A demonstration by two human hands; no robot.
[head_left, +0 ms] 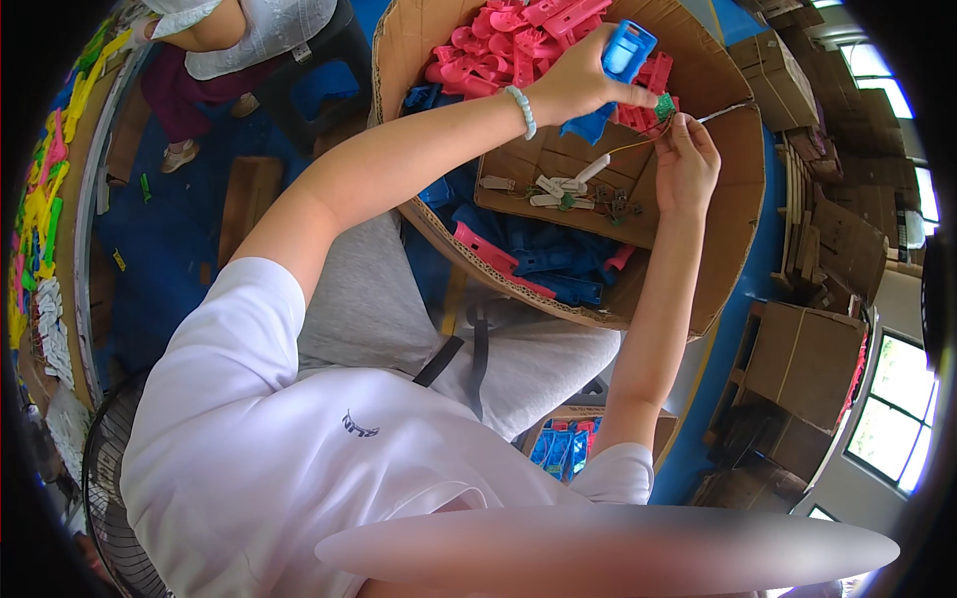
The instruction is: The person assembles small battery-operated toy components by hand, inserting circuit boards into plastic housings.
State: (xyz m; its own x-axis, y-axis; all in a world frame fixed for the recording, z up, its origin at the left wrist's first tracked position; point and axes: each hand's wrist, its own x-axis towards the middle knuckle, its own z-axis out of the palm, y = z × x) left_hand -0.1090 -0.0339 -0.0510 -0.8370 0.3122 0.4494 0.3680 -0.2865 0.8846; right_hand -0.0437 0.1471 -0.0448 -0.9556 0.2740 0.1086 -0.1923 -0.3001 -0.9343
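My left hand (583, 85), with a pale bead bracelet at the wrist, grips a blue plastic shell (626, 52) over a big cardboard box (733, 149). Below its fingers another blue piece (590, 126) shows; whether it belongs to the same shell I cannot tell. A small green circuit board (664, 106) sits by the left fingertips. Close beside it, my right hand (690, 167) pinches a thin yellow wire (634, 146) between thumb and forefinger. Under the hands, white plastic tubes (560, 189) and small wired parts lie on a cardboard tray (628, 227) within the box.
Pink plastic shells (508, 45) heap at the box's far side; blue shells (548, 254) lie nearer me. A smaller carton (578, 439) of blue parts stands beside my lap. Someone sits by a dark stool (319, 85) at far left. Stacked cartons (802, 359) line the right.
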